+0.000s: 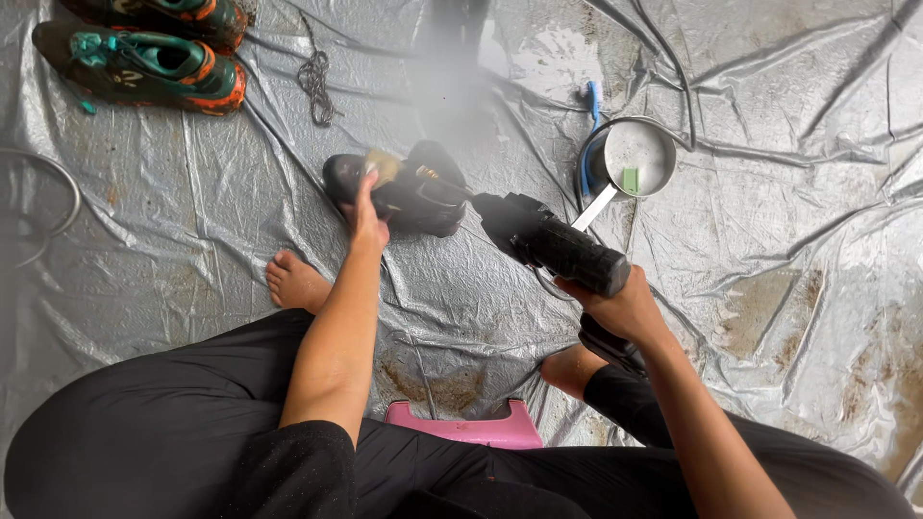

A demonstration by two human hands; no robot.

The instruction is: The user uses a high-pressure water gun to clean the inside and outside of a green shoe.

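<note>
Grey plastic sheet (769,288) covers the floor, wet and muddy in patches. Person sits on a pink stool (461,428), barefoot. Pair of green and orange shoes (144,58) lies top left, well apart. Black shoe (413,197) sits mid-sheet; left hand (363,216) closed on its top edge, pinning it down. Right hand (615,303) wrapped tight round a black spray gun (553,245) aimed at the shoe, mist rising. Shoe looks light, soft, likely slippery wet; best gripped at the opening. Metal bowl (635,159) with green soap (630,180) near
</note>
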